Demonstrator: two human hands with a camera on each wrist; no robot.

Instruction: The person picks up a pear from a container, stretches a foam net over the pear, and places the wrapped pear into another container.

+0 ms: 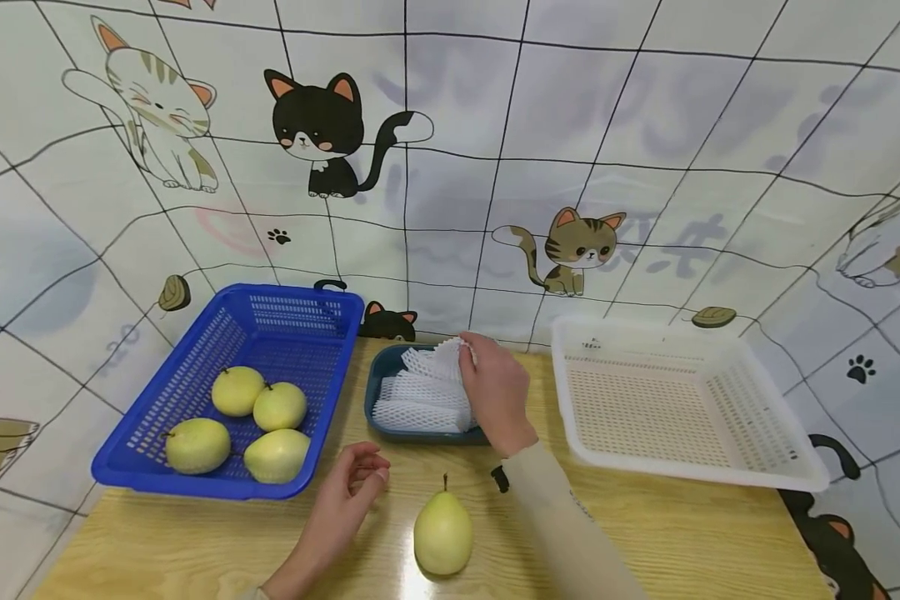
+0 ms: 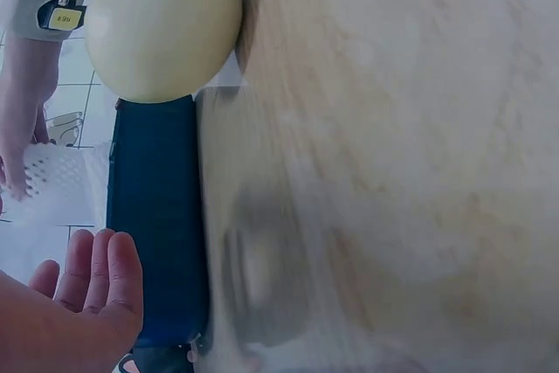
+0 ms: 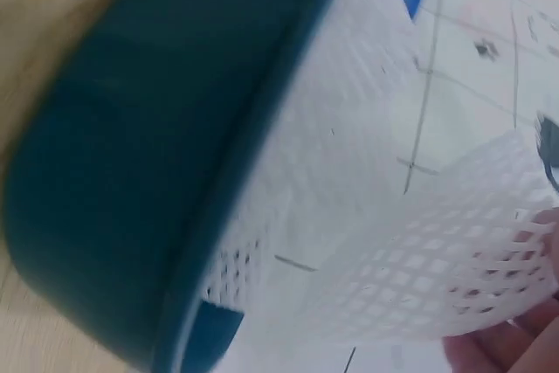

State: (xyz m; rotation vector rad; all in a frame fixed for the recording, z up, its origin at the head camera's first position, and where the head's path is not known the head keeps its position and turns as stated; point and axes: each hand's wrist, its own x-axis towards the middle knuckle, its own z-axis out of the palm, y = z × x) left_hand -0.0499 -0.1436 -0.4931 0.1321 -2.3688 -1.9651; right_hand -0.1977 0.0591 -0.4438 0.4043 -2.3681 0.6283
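My right hand (image 1: 497, 390) pinches the end of a white foam net sleeve (image 1: 447, 358) above a dark teal tray (image 1: 427, 437). In the right wrist view the fingers hold the mesh (image 3: 437, 259) beside the tray wall (image 3: 131, 155). More white net sleeves (image 1: 420, 404) lie in the tray. My left hand (image 1: 345, 498), fingers loosely bent and holding nothing, is over the wood table between the blue basket and a yellow-green pear (image 1: 442, 535). The pear stands upright, stem up, in front of the tray. In the left wrist view the hand (image 2: 87, 303) is near the tray.
At the left a blue basket (image 1: 318, 383) holds several yellow-green pears (image 1: 198, 446). A white basket (image 1: 697, 475) stands at the right. Behind the wooden table (image 1: 645, 533) hangs a cloth (image 1: 457, 192) printed with cats and grid lines.
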